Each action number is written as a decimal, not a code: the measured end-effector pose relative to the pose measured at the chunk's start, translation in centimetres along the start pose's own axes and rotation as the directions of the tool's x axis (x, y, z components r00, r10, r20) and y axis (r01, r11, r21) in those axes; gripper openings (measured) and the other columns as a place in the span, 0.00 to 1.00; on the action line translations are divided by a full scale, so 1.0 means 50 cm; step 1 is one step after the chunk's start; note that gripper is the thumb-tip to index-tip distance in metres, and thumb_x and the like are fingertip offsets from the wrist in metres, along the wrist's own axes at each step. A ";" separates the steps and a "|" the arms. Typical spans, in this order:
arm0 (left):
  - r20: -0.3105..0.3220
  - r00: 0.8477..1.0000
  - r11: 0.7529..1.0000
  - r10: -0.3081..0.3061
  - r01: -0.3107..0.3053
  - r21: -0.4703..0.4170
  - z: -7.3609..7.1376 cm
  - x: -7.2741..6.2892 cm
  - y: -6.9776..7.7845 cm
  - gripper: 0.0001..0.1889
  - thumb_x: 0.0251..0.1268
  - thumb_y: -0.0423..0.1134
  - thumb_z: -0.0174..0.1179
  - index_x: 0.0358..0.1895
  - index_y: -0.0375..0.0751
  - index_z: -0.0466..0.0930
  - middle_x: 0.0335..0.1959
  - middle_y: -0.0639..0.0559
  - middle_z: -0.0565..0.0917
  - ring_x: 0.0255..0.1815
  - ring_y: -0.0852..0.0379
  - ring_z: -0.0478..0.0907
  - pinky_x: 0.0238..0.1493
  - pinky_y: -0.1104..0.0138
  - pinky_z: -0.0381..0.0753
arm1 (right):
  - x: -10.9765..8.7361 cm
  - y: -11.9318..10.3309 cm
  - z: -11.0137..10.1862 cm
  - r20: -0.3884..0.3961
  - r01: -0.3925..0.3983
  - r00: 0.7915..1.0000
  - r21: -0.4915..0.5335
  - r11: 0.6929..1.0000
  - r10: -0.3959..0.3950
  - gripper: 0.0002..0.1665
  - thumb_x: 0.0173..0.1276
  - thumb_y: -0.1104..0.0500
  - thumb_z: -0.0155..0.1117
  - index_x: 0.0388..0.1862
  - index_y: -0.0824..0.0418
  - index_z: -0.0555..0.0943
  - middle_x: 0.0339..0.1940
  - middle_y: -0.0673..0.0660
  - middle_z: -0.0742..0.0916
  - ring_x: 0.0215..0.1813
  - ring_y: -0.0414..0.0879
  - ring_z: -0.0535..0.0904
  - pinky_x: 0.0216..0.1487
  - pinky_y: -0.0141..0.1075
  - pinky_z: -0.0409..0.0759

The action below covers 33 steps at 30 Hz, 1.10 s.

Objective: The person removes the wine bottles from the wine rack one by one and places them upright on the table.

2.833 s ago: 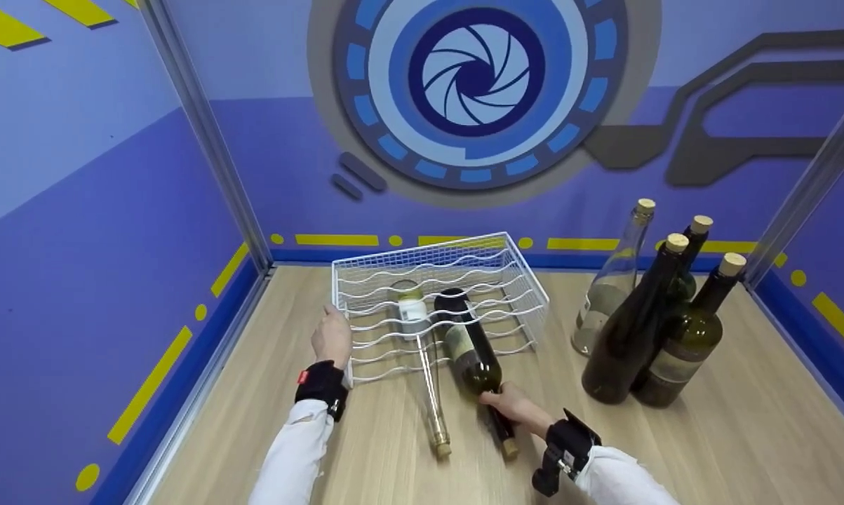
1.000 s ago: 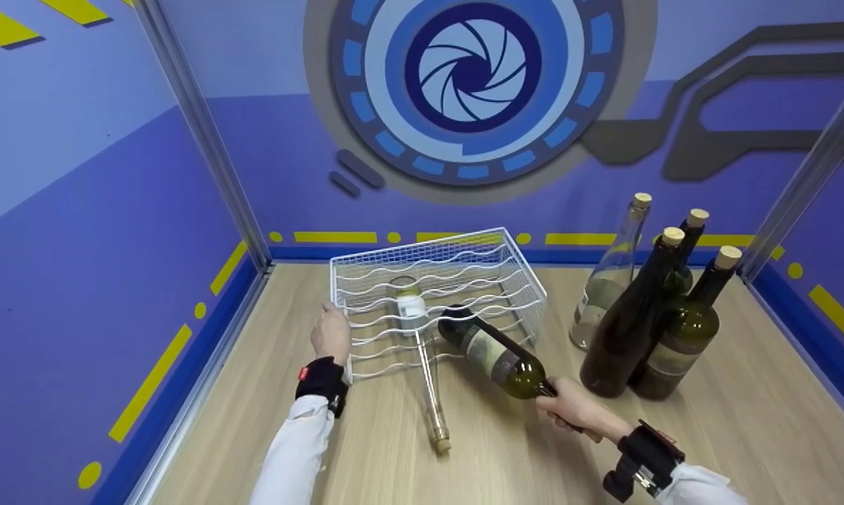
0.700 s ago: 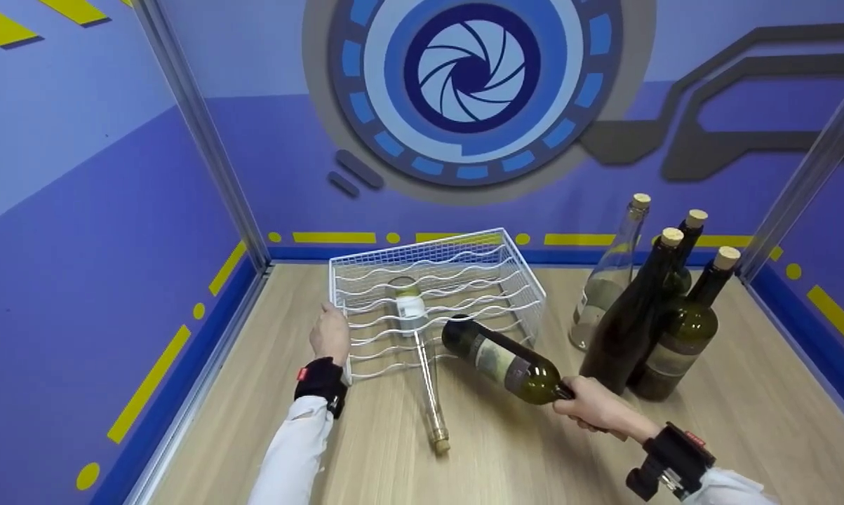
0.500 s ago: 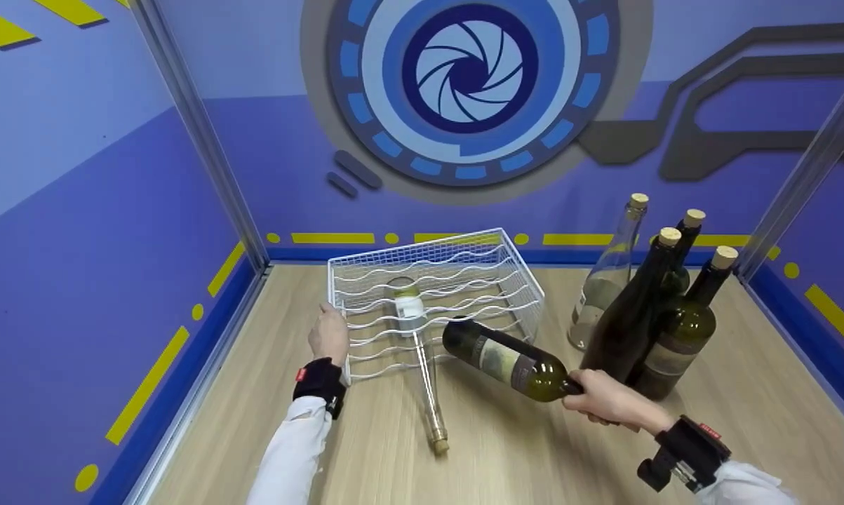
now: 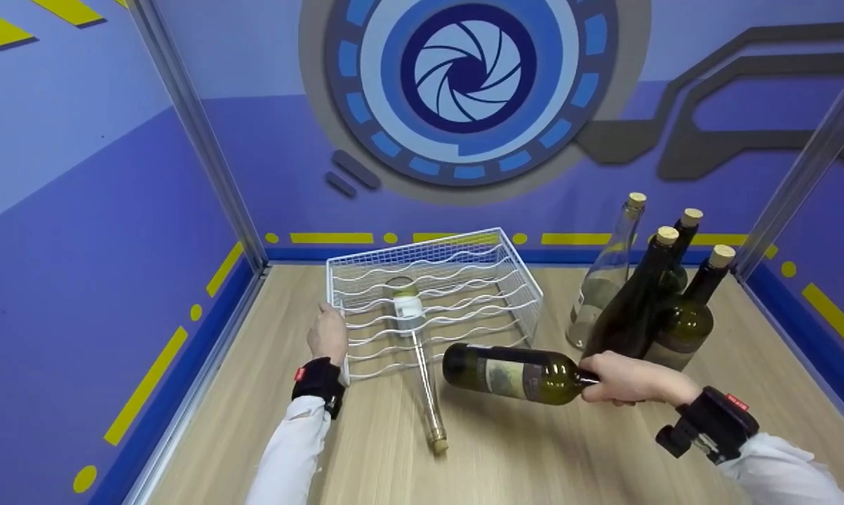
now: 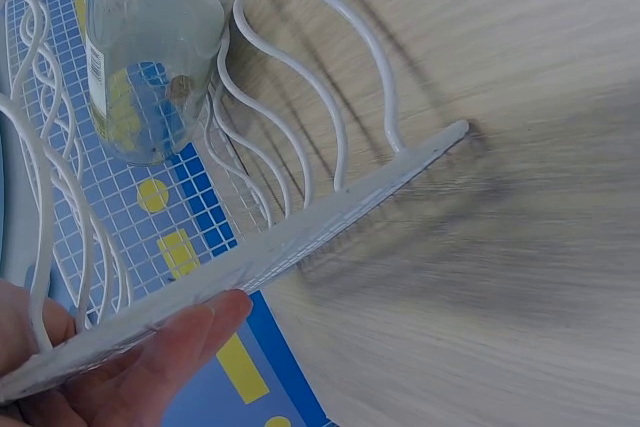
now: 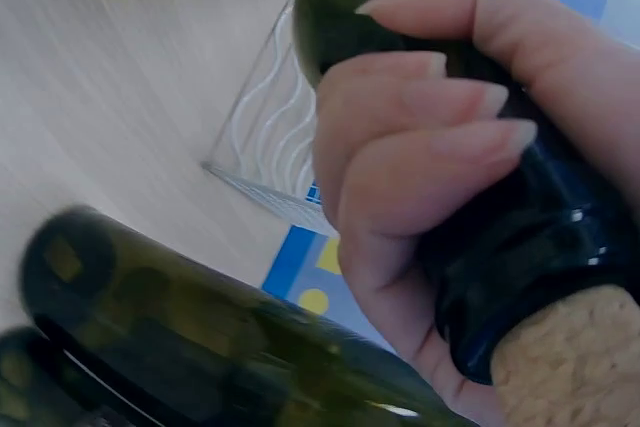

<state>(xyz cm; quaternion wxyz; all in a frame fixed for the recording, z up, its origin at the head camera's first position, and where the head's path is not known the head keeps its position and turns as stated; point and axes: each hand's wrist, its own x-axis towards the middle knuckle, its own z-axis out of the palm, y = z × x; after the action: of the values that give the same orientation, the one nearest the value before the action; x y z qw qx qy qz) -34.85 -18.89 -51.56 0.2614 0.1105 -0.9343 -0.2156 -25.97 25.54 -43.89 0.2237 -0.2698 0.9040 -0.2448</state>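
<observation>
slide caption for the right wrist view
Right hand gripping a corked bottle by the neck, white wire rack beyond.

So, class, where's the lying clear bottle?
In the head view, the clear bottle lies left of the dark bottle in the right hand, its base inside the white rack.

Nothing legible: label [image 5: 504,379] on held bottle [image 5: 553,377] too small (barcode [image 6: 97,77] on clear bottle [image 6: 155,32] unreadable).

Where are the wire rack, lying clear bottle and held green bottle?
Wire rack [image 5: 522,291]: head view, on its right mesh wall.
Lying clear bottle [image 5: 427,393]: head view, on its neck.
Held green bottle [image 5: 507,377]: head view, on its label.
</observation>
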 end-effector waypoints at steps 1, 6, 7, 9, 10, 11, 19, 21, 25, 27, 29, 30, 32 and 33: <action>-0.001 1.000 1.000 0.001 -0.001 0.003 -0.001 0.000 0.000 0.06 0.61 0.26 0.42 0.36 0.24 0.66 0.21 0.32 0.77 0.22 0.36 0.76 0.22 0.48 0.74 | 0.000 -0.004 -0.004 0.004 -0.004 1.000 -0.014 1.000 0.004 0.05 0.55 0.62 0.59 0.29 0.59 0.72 0.15 0.46 0.72 0.14 0.38 0.66 0.13 0.30 0.64; -0.014 1.000 1.000 0.010 -0.009 0.008 -0.005 -0.002 0.003 0.06 0.60 0.25 0.42 0.37 0.23 0.66 0.22 0.32 0.77 0.23 0.36 0.77 0.22 0.49 0.74 | 0.003 -0.015 -0.021 0.000 0.037 0.999 -0.104 0.994 -0.037 0.04 0.53 0.63 0.58 0.27 0.58 0.72 0.13 0.44 0.72 0.14 0.36 0.66 0.14 0.30 0.64; -0.016 1.000 1.000 0.009 -0.009 0.008 -0.005 -0.003 0.003 0.06 0.60 0.24 0.42 0.37 0.23 0.66 0.22 0.32 0.77 0.23 0.36 0.77 0.22 0.49 0.74 | 0.004 -0.016 -0.025 0.002 0.050 0.999 -0.120 0.991 -0.050 0.04 0.53 0.63 0.58 0.26 0.58 0.72 0.13 0.44 0.72 0.14 0.36 0.66 0.14 0.30 0.64; -0.018 1.000 1.000 0.007 -0.007 0.007 -0.005 -0.003 0.003 0.06 0.59 0.24 0.42 0.36 0.24 0.66 0.22 0.32 0.77 0.23 0.36 0.77 0.22 0.49 0.74 | 0.004 -0.020 -0.030 -0.001 0.067 0.998 -0.143 0.987 -0.067 0.04 0.52 0.63 0.57 0.25 0.58 0.71 0.13 0.44 0.72 0.14 0.36 0.66 0.14 0.29 0.64; -0.014 1.000 1.000 -0.001 0.001 0.004 -0.005 -0.002 0.003 0.05 0.59 0.24 0.42 0.36 0.24 0.66 0.22 0.32 0.77 0.23 0.36 0.77 0.22 0.49 0.74 | 0.004 -0.021 -0.032 0.004 0.065 0.998 -0.143 0.988 -0.066 0.04 0.52 0.63 0.57 0.25 0.58 0.71 0.12 0.44 0.72 0.13 0.36 0.66 0.14 0.30 0.64; -0.007 1.000 1.000 -0.009 0.009 0.003 -0.005 -0.003 0.003 0.05 0.59 0.24 0.42 0.36 0.25 0.65 0.22 0.32 0.77 0.23 0.36 0.77 0.22 0.49 0.74 | 0.004 -0.022 -0.033 0.007 0.064 0.998 -0.143 0.988 -0.064 0.04 0.52 0.63 0.57 0.25 0.58 0.71 0.12 0.44 0.71 0.12 0.36 0.66 0.13 0.30 0.64; 0.010 1.000 1.000 -0.018 0.018 0.005 -0.010 -0.003 0.005 0.04 0.60 0.24 0.42 0.34 0.26 0.65 0.21 0.31 0.77 0.23 0.36 0.77 0.21 0.48 0.74 | 0.004 -0.023 -0.035 0.024 0.074 0.997 -0.138 0.988 -0.072 0.04 0.52 0.64 0.57 0.25 0.58 0.71 0.11 0.44 0.71 0.11 0.35 0.65 0.12 0.29 0.64; 0.022 0.999 1.000 -0.025 0.024 0.008 -0.010 -0.002 0.005 0.04 0.60 0.25 0.41 0.34 0.25 0.65 0.22 0.31 0.77 0.23 0.35 0.77 0.22 0.48 0.74 | 0.003 -0.023 -0.034 0.033 0.057 0.998 -0.127 0.990 -0.053 0.04 0.52 0.63 0.57 0.27 0.58 0.71 0.12 0.45 0.72 0.12 0.36 0.66 0.13 0.30 0.64; 0.059 0.997 0.999 -0.052 0.051 0.015 -0.013 0.000 0.007 0.05 0.61 0.25 0.41 0.36 0.25 0.65 0.24 0.31 0.78 0.25 0.35 0.77 0.23 0.48 0.74 | 0.000 -0.023 -0.035 0.043 0.025 0.999 -0.102 0.995 -0.021 0.04 0.54 0.63 0.58 0.29 0.59 0.72 0.13 0.45 0.72 0.13 0.37 0.66 0.13 0.30 0.65; 0.074 0.995 0.998 -0.067 0.066 0.014 -0.015 0.001 0.008 0.06 0.62 0.26 0.41 0.37 0.25 0.65 0.25 0.31 0.78 0.26 0.35 0.77 0.24 0.48 0.74 | -0.002 -0.024 -0.037 0.045 0.015 0.999 -0.087 0.996 -0.011 0.04 0.55 0.63 0.58 0.30 0.59 0.72 0.13 0.45 0.72 0.14 0.37 0.67 0.14 0.30 0.64; 0.088 0.993 0.997 -0.080 0.078 0.019 -0.016 0.002 0.009 0.07 0.62 0.26 0.41 0.40 0.24 0.65 0.26 0.30 0.78 0.27 0.35 0.77 0.24 0.47 0.74 | -0.005 -0.025 -0.039 0.052 0.000 0.999 -0.066 0.998 0.003 0.05 0.56 0.64 0.59 0.31 0.60 0.73 0.13 0.46 0.73 0.14 0.38 0.67 0.14 0.30 0.64; 0.093 0.992 0.996 -0.085 0.084 0.021 -0.017 0.003 0.010 0.09 0.62 0.26 0.40 0.42 0.23 0.65 0.27 0.30 0.78 0.28 0.35 0.77 0.25 0.47 0.74 | -0.006 -0.026 -0.040 0.056 -0.010 0.998 -0.056 0.998 0.014 0.05 0.57 0.64 0.59 0.32 0.61 0.73 0.14 0.46 0.73 0.14 0.38 0.67 0.13 0.31 0.64; 0.090 0.991 0.995 -0.098 0.096 0.025 -0.017 0.003 0.011 0.11 0.62 0.26 0.40 0.45 0.22 0.63 0.30 0.30 0.78 0.30 0.35 0.77 0.26 0.47 0.74 | -0.008 -0.027 -0.040 0.057 -0.019 0.998 -0.053 0.998 0.022 0.04 0.57 0.63 0.59 0.32 0.61 0.73 0.13 0.47 0.73 0.14 0.38 0.67 0.13 0.31 0.64; 0.078 0.992 0.995 -0.099 0.097 0.027 -0.017 0.003 0.012 0.11 0.62 0.26 0.40 0.46 0.22 0.62 0.31 0.29 0.77 0.32 0.34 0.76 0.27 0.47 0.74 | -0.009 -0.028 -0.041 0.056 -0.023 0.998 -0.052 0.998 0.026 0.04 0.57 0.63 0.59 0.32 0.60 0.73 0.13 0.47 0.73 0.14 0.38 0.67 0.13 0.31 0.64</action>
<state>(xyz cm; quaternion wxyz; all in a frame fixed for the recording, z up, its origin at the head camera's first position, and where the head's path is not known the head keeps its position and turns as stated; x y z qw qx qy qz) -34.58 -18.70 -50.53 0.2118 0.1505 -0.9399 -0.2217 -26.20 25.43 -41.39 0.2453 -0.2712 0.9065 -0.2110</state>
